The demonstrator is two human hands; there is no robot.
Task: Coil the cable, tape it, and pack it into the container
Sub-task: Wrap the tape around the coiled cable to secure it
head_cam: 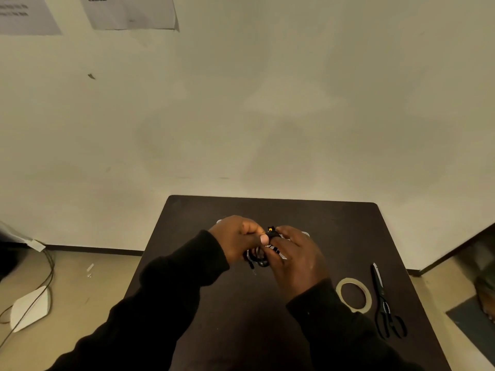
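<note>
A black cable [259, 259], wound into a small coil, hangs between both hands above the middle of the dark table [334, 231]. My left hand [238, 236] grips the coil from the left, thumb on top. My right hand [297, 253] holds it from the right, fingers curled around the loops. A black plug with a yellow spot [271, 229] sticks up between the hands, and a loose cable end [252, 268] dangles below. A clear container [305, 234] lies on the table behind the hands, mostly hidden by them.
A roll of pale tape [354, 294] lies flat at the right of the table, with black scissors [384, 303] just beyond it. Wires and a white object [30, 307] lie on the floor at the left. A wall rises behind the table.
</note>
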